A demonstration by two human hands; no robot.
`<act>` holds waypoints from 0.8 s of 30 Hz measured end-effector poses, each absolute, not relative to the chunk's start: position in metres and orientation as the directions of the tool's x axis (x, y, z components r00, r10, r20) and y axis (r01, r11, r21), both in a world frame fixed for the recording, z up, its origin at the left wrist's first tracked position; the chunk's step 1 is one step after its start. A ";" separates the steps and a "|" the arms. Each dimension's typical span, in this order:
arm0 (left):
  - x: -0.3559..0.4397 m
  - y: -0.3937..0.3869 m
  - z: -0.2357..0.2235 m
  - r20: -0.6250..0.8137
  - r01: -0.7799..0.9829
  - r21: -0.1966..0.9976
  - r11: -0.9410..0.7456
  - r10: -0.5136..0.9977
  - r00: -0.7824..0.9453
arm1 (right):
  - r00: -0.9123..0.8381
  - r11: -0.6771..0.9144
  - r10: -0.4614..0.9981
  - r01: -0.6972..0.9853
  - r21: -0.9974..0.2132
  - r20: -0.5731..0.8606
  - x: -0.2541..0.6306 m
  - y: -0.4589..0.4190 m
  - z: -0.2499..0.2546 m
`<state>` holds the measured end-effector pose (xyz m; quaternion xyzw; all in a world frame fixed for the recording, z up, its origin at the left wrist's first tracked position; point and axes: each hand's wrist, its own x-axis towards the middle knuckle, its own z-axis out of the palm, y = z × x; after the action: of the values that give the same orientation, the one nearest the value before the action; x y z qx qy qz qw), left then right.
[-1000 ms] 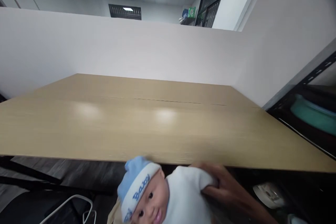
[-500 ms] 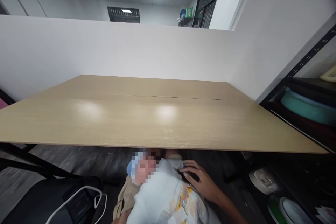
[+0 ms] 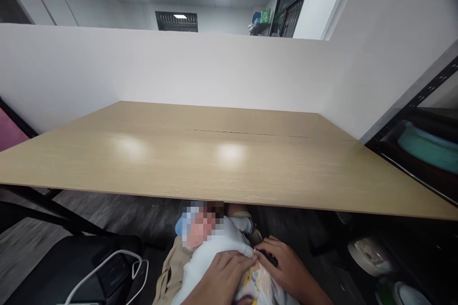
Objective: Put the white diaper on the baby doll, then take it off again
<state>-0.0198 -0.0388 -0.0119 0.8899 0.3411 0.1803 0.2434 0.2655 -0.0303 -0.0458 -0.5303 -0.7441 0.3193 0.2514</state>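
Note:
On my lap lies a small baby figure in a white top (image 3: 211,247), a blue cap (image 3: 179,227) and printed bottoms (image 3: 259,279); its face is blurred, and whether it is a doll I cannot tell. My left hand (image 3: 231,271) reaches over its belly, fingers bent together at the lower edge of the white top. From the right comes my right hand (image 3: 281,259), with thumb and fingers closed on the same hem. The fingertips of both hands nearly meet there. The left thumb is hidden.
A wooden table (image 3: 214,176) stretches across in front, its near edge above the figure's head. At left stands a black chair (image 3: 82,267) with a white cable (image 3: 96,267). A shelf on the right holds a teal basin (image 3: 427,147). Round containers (image 3: 370,256) sit lower right.
My left hand has come in from below onto the white top. My right hand has moved slightly right and down, from the figure's sleeve to the hem. The view has shifted a little.

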 end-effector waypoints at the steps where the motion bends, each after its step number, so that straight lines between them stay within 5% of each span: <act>1: -0.007 -0.031 -0.021 0.176 0.457 0.558 -0.692 0.637 0.750 | -0.330 0.258 0.943 0.636 -0.727 0.046 0.267 -0.028 -0.048; 7: 0.020 -0.011 -0.050 0.300 0.252 0.582 -0.774 0.492 0.817 | -0.182 0.169 0.981 0.612 -0.772 0.071 0.286 -0.014 -0.094; 12: -0.011 -0.011 -0.009 0.056 0.272 0.827 -0.492 0.553 0.831 | 0.016 0.108 0.990 0.569 -0.815 0.143 0.297 -0.012 -0.099; 19: -0.017 -0.009 0.026 0.007 0.251 0.874 -0.416 0.528 0.849 | -0.418 0.273 0.906 0.454 -0.848 0.068 0.259 -0.030 -0.043; 24: 0.045 0.019 0.031 0.023 0.265 0.859 -0.437 0.551 0.834 | -0.445 0.366 0.881 0.430 -0.825 0.159 0.277 -0.046 -0.044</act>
<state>0.0450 0.0186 0.0308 0.8340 0.2444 0.1519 0.4707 0.2774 -0.0457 -0.0443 -0.4275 -0.7669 0.3665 0.3079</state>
